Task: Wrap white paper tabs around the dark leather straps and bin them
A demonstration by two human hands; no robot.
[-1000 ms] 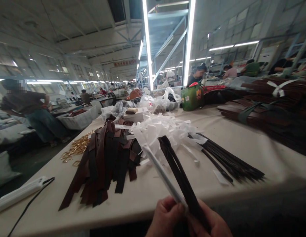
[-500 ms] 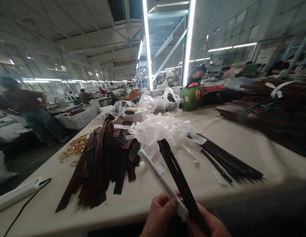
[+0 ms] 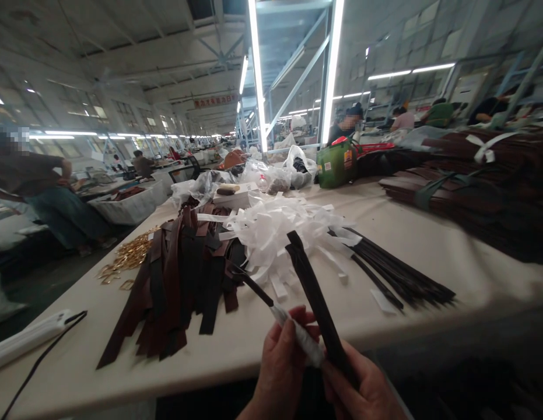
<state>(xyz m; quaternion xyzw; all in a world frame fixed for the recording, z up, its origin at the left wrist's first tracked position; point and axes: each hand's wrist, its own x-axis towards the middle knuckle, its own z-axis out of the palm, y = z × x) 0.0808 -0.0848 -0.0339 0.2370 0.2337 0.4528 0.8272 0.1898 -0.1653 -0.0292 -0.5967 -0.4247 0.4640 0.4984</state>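
Note:
Near the table's front edge, my left hand (image 3: pixel 280 359) pinches a crumpled white paper-like wrapping (image 3: pixel 307 343) between thumb and fingers. Out of its upper end sticks a narrow dark strap end (image 3: pixel 257 287). My right hand (image 3: pixel 363 382) is closed around the lower part of a wider dark strap (image 3: pixel 314 297), which slants up and to the left. Its fingers also meet the wrapping's lower end. Whether both dark pieces belong to one strap cannot be seen. Beyond my hands lies a pile of white strips (image 3: pixel 288 227).
Brown and black leather strips (image 3: pixel 170 280) lie to the left, beside gold-coloured metal rings (image 3: pixel 133 251). Finished-looking dark straps (image 3: pixel 398 274) lie right. Stacked brown leather bundles (image 3: pixel 481 181), a green container (image 3: pixel 336 166) and a white corded device (image 3: pixel 30 341) are also on the table.
The white wrapping has slid down and bunched up in my left hand, baring the narrow dark end that it covered before. My right hand still holds the wider strap.

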